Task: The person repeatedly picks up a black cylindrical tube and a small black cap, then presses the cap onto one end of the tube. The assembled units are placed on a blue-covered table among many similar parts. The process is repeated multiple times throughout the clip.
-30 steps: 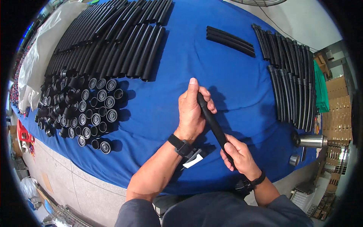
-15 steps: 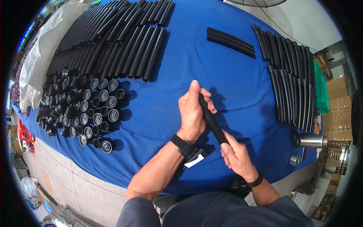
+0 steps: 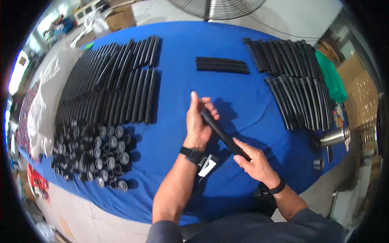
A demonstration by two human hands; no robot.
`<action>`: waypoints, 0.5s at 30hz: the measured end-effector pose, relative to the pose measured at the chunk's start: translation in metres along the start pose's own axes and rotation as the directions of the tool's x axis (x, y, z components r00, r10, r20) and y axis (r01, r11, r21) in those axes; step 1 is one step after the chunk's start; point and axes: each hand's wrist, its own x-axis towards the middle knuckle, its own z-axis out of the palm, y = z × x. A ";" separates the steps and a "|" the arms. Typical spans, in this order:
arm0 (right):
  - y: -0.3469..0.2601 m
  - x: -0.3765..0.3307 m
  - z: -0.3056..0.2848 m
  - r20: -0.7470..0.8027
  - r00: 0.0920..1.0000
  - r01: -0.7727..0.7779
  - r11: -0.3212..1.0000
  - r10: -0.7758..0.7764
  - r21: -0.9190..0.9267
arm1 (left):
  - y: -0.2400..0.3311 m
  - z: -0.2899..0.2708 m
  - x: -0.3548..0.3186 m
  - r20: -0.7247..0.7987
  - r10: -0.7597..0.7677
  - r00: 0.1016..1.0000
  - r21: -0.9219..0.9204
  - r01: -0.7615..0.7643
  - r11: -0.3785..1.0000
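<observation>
A black tube (image 3: 223, 135) with a wider collar-like end slants across in front of me. My right hand (image 3: 256, 162) is closed round its lower end, the thumb lying along it. At the upper end is my left hand (image 3: 199, 121), its thumb raised and its fingers apart, with the tube's wider end against the palm. Whether the left fingers press on the tube is hard to see. To the left lies a pile of round black caps (image 3: 97, 158), and beyond it are rows of black tubes (image 3: 109, 89).
Three black tubes (image 3: 222, 65) lie at the far middle of the blue cloth (image 3: 178, 52). Rows of tubes with wider ends (image 3: 298, 97) are on the right, near a green bundle (image 3: 331, 79). A metal flask (image 3: 334, 137) lies at the right edge. A large fan (image 3: 221, 8) stands beyond the table.
My view has shifted, showing more beyond the table's far edge. My left hand has loosened around the tube's upper end, which now shows its wider collar. The right hand still grips the lower end.
</observation>
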 end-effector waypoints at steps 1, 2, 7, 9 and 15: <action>-0.002 0.001 -0.004 0.022 0.998 -0.052 0.997 0.050 0.064 | -0.002 0.002 0.002 -0.056 -0.022 0.998 -0.075 0.018 0.997; -0.006 0.001 -0.007 0.091 0.982 -0.182 0.964 0.166 0.195 | -0.003 -0.007 0.008 0.068 -0.020 0.997 -0.138 0.029 0.990; 0.003 -0.002 -0.014 0.160 0.968 -0.214 0.971 0.196 0.105 | -0.021 0.008 0.004 -0.066 -0.004 0.998 -0.054 0.000 0.999; 0.007 -0.003 -0.005 0.084 0.996 0.007 1.000 -0.006 -0.001 | -0.018 0.004 -0.003 -0.105 0.031 0.994 -0.027 -0.034 0.999; 0.015 -0.005 0.001 0.014 0.991 0.137 0.985 -0.136 -0.109 | -0.019 0.007 -0.006 -0.153 0.035 0.988 -0.025 -0.039 0.999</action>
